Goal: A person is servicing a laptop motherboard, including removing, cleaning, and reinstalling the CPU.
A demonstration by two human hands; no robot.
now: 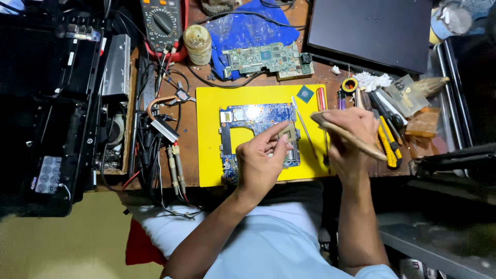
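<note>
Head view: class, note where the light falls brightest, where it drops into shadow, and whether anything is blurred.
Head view: brightest on the yellow mat and blue circuit board; deep shadow swallows the black casing at left; left hand and right hand, holding a brush, stay fairly sharp; the frame's lower edge is dim.

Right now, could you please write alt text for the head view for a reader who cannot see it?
A person's left hand touches a blue circuit board on a yellow mat, while the right hand holds a wooden-handled brush. A green circuit board, a multimeter and hand tools crowd the wooden workbench.
</note>
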